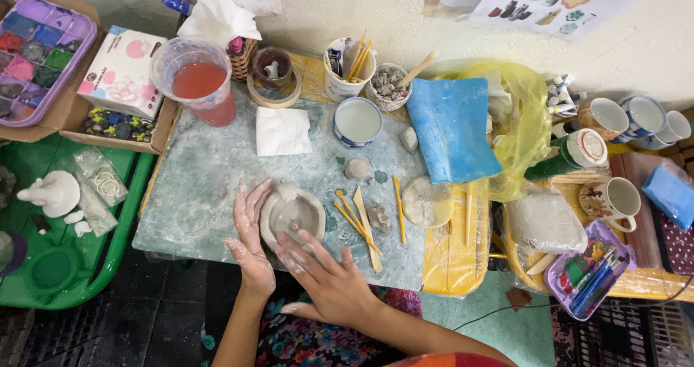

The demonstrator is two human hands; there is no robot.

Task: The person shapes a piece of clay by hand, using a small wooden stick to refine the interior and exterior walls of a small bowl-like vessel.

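Note:
A small grey clay bowl (293, 212) sits near the front edge of a clay-stained work mat (210, 172). My left hand (251, 237), smeared with clay, cups the bowl's left side with fingers extended. My right hand (329, 280) rests flat against the bowl's front right rim, fingers spread and pointing toward it. Neither hand grips anything else. Wooden modelling tools (359, 219) lie just right of the bowl, beside a small clay lump (378, 217).
A cup of red water (199, 81), a white tissue (283, 131), a bowl of slip (357, 121), a tool cup (348, 67), a blue cloth (452, 128) and a clay disc (426, 202) surround the mat. Mugs (614, 201) stand right; a green tray (65, 215) sits left.

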